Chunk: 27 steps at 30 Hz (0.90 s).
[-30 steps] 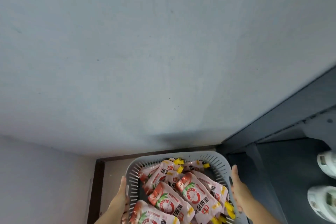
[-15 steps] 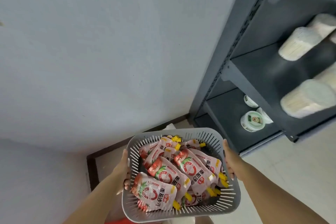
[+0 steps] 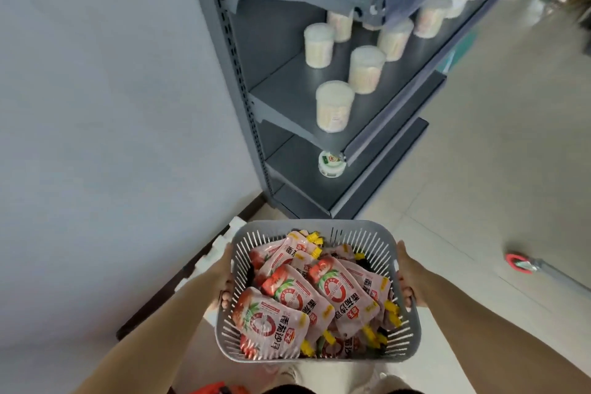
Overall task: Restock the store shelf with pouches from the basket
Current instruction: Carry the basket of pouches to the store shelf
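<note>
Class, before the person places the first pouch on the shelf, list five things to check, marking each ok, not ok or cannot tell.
1. The left hand and right hand grip the basket: ok.
2. The pouches are within reach in the basket: ok.
3. A hand is free to pick: not ok.
4. There is bare space on the shelf beside the jars: ok.
5. Which shelf level takes pouches: cannot tell.

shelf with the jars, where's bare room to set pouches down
Jar shelf: bare strip at its left, between the upright and the nearest jars; crowded toward the right, blurred end. Lower shelf: bare right of the white tub. Left hand and right hand both hold the basket.
</note>
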{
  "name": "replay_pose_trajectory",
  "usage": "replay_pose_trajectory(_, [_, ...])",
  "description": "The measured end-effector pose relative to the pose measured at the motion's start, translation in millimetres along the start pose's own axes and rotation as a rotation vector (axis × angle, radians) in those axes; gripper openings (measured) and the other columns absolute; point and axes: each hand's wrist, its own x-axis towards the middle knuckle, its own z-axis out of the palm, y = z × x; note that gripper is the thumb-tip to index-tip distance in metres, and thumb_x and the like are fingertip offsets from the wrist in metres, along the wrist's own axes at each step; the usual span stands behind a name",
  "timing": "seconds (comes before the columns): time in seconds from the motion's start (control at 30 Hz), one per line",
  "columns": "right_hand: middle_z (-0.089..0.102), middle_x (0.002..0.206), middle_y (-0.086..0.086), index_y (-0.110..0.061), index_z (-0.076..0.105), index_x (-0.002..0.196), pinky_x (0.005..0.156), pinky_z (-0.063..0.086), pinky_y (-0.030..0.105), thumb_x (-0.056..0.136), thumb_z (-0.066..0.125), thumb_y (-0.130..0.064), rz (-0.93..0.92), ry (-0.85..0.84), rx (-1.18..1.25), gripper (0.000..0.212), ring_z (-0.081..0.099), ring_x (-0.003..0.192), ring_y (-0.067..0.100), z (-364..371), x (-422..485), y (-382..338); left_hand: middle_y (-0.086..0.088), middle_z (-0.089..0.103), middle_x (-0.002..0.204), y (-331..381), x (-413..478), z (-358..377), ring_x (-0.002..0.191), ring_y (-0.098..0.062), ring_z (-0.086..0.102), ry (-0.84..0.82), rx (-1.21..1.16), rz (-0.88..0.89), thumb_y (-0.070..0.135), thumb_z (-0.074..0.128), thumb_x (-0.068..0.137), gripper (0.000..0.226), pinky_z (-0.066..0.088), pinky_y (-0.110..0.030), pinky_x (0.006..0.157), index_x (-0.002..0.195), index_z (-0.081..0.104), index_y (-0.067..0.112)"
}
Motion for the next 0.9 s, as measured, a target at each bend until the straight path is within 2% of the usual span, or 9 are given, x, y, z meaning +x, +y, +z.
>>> replay_pose_trajectory(0.1, [0.033, 0.039, 0.003, -0.013, 0.038, 0.042, 0.039, 0.026, 0.016, 0.084, 0.003, -0.074, 0.009, 0.011, 0.097, 0.082, 0.029, 0.026, 0.012, -53, 3, 29, -0.033, 0.042, 0.13, 16, -11, 56, 0.102, -0.044, 0.062, -0.034, 0.107, 0.033, 0.073, 0.021, 0.088, 0.089, 0.036, -0.045, 0.104, 0.079, 0.067, -0.003])
replay_pose_trajectory(0.17, [0.034, 0.043, 0.005, -0.012, 0.037, 0.051, 0.043, 0.027, 0.015, 0.086, 0.002, -0.073, 0.03, 0.037, 0.127, 0.078, 0.032, 0.032, 0.013, -91, 4, 50, -0.026, 0.068, 0.082, 22, -18, 97, 0.054, -0.033, 0.065, -0.033, 0.16, 0.072, 0.076, 0.024, 0.085, 0.086, 0.056, -0.03, 0.057, 0.054, 0.064, 0.006])
replay_pose_trajectory(0.23, [0.037, 0.05, 0.007, -0.01, 0.039, 0.058, 0.048, 0.029, 0.02, 0.087, 0.003, -0.072, 0.046, 0.053, 0.173, 0.078, 0.034, 0.041, 0.015, -128, 6, 68, -0.004, 0.049, 0.038, 29, -19, 134, 0.027, -0.016, 0.038, -0.075, 0.185, 0.102, 0.077, 0.026, 0.083, 0.082, 0.033, -0.016, 0.032, 0.038, 0.047, 0.012])
replay_pose_trajectory(0.5, [0.026, 0.062, 0.003, -0.016, 0.029, 0.061, 0.05, 0.015, 0.021, 0.098, 0.005, -0.054, 0.037, 0.344, 0.395, 0.058, 0.023, 0.053, 0.01, -279, 10, 89, 0.0, 0.025, 0.04, 93, -19, 290, 0.034, -0.011, 0.022, -0.24, 0.38, 0.193, 0.079, 0.028, 0.082, 0.071, 0.021, -0.016, 0.041, 0.045, 0.025, 0.02])
replay_pose_trajectory(0.6, [0.054, 0.07, 0.004, -0.01, 0.055, 0.087, 0.052, 0.044, 0.018, 0.099, 0.011, -0.054, 0.092, 0.392, 0.584, 0.063, 0.059, 0.05, 0.015, -332, 21, 89, 0.001, 0.022, 0.042, 129, -24, 342, 0.038, -0.01, 0.02, -0.255, 0.435, 0.212, 0.081, 0.029, 0.081, 0.069, 0.019, -0.019, 0.044, 0.048, 0.024, 0.021])
replay_pose_trajectory(0.67, [0.07, 0.087, 0.022, -0.002, 0.061, 0.106, 0.074, 0.054, 0.033, 0.097, 0.009, -0.056, 0.076, 0.404, 0.59, 0.076, 0.073, 0.078, 0.025, -361, 29, 84, 0.002, 0.022, 0.044, 156, -23, 377, 0.039, -0.011, 0.019, -0.266, 0.456, 0.215, 0.079, 0.028, 0.084, 0.068, 0.017, -0.02, 0.044, 0.047, 0.025, 0.021])
replay_pose_trajectory(0.77, [0.049, 0.135, 0.03, 0.004, 0.046, 0.133, 0.103, 0.039, 0.046, 0.1, 0.01, -0.052, 0.078, 0.437, 0.591, 0.074, 0.047, 0.126, 0.041, -400, 34, 67, 0.001, 0.021, 0.047, 203, -16, 427, 0.04, -0.012, 0.018, -0.296, 0.522, 0.202, 0.078, 0.026, 0.085, 0.067, 0.016, -0.021, 0.043, 0.048, 0.025, 0.022])
replay_pose_trajectory(0.83, [0.057, 0.108, 0.029, 0.002, 0.052, 0.123, 0.085, 0.045, 0.036, 0.099, 0.006, -0.053, 0.059, 0.45, 0.613, 0.075, 0.058, 0.101, 0.037, -430, 44, 51, 0.0, 0.02, 0.05, 239, -9, 460, 0.043, -0.012, 0.017, -0.309, 0.596, 0.201, 0.079, 0.027, 0.084, 0.065, 0.016, -0.023, 0.044, 0.051, 0.023, 0.022])
replay_pose_trajectory(0.9, [0.042, 0.069, 0.014, -0.002, 0.052, 0.113, 0.057, 0.034, 0.027, 0.097, 0.002, -0.055, 0.076, 0.468, 0.617, 0.074, 0.044, 0.064, 0.023, -460, 57, 33, 0.001, 0.02, 0.05, 278, -3, 494, 0.043, -0.013, 0.017, -0.323, 0.659, 0.221, 0.08, 0.03, 0.082, 0.065, 0.016, -0.024, 0.045, 0.052, 0.023, 0.022])
